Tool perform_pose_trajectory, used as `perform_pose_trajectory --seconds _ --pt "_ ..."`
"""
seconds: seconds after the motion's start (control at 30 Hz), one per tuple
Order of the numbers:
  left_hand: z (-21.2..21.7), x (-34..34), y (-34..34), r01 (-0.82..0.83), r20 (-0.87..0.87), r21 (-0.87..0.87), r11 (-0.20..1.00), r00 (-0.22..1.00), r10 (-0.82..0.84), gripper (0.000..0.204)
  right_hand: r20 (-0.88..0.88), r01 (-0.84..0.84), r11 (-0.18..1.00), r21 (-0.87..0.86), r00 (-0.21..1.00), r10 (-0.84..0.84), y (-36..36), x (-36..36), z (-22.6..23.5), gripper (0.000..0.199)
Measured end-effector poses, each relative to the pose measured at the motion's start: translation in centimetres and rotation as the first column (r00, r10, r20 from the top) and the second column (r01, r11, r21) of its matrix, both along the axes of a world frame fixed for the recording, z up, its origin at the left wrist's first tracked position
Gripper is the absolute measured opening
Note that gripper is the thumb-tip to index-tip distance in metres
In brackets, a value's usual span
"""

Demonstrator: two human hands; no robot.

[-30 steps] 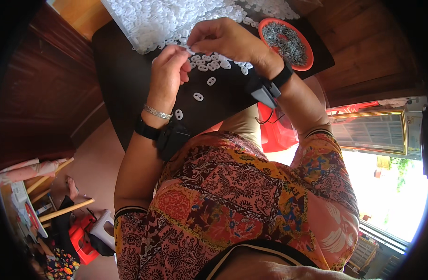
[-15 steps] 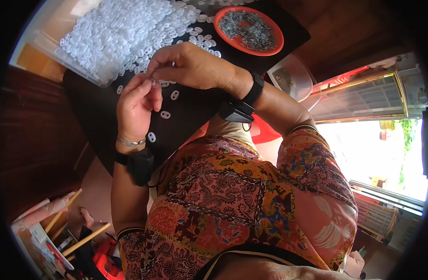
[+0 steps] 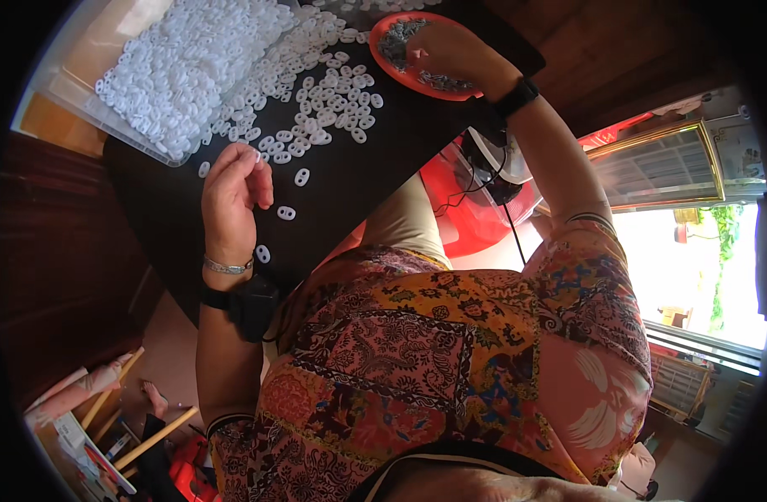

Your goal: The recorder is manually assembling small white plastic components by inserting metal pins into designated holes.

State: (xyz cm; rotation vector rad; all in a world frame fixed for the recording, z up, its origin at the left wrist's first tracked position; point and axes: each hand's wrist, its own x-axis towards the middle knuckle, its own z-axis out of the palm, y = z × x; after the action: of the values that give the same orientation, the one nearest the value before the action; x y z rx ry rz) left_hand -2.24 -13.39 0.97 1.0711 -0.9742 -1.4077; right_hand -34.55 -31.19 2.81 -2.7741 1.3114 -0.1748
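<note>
My left hand (image 3: 231,191) is raised over the black table, thumb and fingers pinched together on a small white two-hole plastic piece (image 3: 257,156), of which only a bit shows at the fingertips. My right hand (image 3: 457,55) is down in the orange plate (image 3: 378,64), among small grey metal pieces (image 3: 393,43). Its fingers are curled and partly hidden, so what they pinch cannot be made out. Loose white two-hole pieces (image 3: 325,109) lie spread between the hands. A few single ones, such as one white piece (image 3: 286,213), lie nearer me.
A clear plastic bin (image 3: 107,117) heaped with white pieces stands at the far left of the black table (image 3: 350,180). Below the table's right side is a red stool (image 3: 467,222) with a clear container and dark cables. A bright doorway (image 3: 668,259) is on the right.
My right hand has left my left hand and moved right and away into the orange plate. My left hand stays almost in place, still pinching.
</note>
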Motion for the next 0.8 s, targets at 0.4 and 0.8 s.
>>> perform_pose_trajectory --seconds 0.4,0.8 --pt "0.0 -0.4 0.2 0.003 0.108 0.011 1.0 0.994 -0.004 0.019 -0.219 0.025 0.996 -0.08 0.975 -0.042 -0.2 1.3 -0.5 0.016" --pt "0.3 -0.4 0.2 -0.005 0.12 0.038 0.999 0.993 0.0 0.02 0.138 0.118 0.992 0.051 0.983 -0.124 0.5 0.7 2.1 0.014"
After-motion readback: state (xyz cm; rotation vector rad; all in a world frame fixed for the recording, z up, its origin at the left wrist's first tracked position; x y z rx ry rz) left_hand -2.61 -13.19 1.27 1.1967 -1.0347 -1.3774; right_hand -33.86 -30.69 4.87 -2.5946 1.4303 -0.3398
